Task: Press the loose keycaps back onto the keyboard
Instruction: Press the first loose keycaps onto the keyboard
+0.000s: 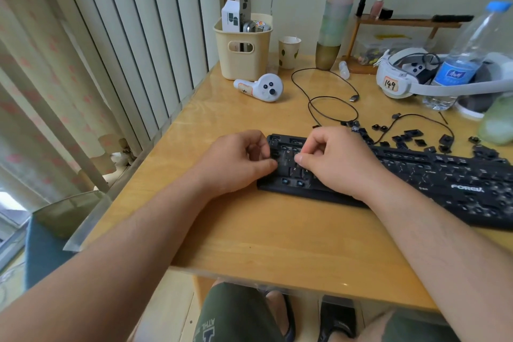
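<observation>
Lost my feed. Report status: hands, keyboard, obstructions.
Left hand and right hand curled, thumbs on the keyboard left end. Loose keycaps scattered behind it. Black cable loops among them; nothing blocks the hands.

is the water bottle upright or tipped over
Upright: the water bottle stands on the table with its blue cap on top.

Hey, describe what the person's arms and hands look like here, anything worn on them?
Both forearms are bare up to the frame edge: no sleeves show. The left hand and the right hand wear no gloves, and no rings, watch or bracelet show on the visible wrists and fingers. No markings or cables are on either arm.
</observation>
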`<state>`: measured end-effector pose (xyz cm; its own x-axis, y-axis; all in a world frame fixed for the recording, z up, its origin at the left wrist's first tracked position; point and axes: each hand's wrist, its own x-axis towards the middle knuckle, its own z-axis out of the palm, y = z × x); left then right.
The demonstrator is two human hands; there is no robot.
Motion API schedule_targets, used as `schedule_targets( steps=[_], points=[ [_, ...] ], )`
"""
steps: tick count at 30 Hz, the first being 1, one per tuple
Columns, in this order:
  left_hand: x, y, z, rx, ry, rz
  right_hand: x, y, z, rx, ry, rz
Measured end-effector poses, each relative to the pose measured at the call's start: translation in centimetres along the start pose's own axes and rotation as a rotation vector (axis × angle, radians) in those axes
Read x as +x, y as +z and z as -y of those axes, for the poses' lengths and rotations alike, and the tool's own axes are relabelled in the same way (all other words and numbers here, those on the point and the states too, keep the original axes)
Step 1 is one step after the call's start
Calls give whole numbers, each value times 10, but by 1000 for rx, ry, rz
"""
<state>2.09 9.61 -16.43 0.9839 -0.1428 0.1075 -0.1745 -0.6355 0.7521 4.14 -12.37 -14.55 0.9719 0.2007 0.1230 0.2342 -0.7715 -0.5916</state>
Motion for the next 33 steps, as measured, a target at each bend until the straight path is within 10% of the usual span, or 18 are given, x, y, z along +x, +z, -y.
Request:
schedule_targets(
  steps=[7,13,33],
  points=[
    [2,3,3,12,67,-5,7,-43,-19,-32,31,-53],
    [36,-19,-23,-76,-231,146,30,-74,-49,-105,39,-66],
    [125,47,-51,351,-46,104,83,-33,-44,-247,-67,94]
  ],
)
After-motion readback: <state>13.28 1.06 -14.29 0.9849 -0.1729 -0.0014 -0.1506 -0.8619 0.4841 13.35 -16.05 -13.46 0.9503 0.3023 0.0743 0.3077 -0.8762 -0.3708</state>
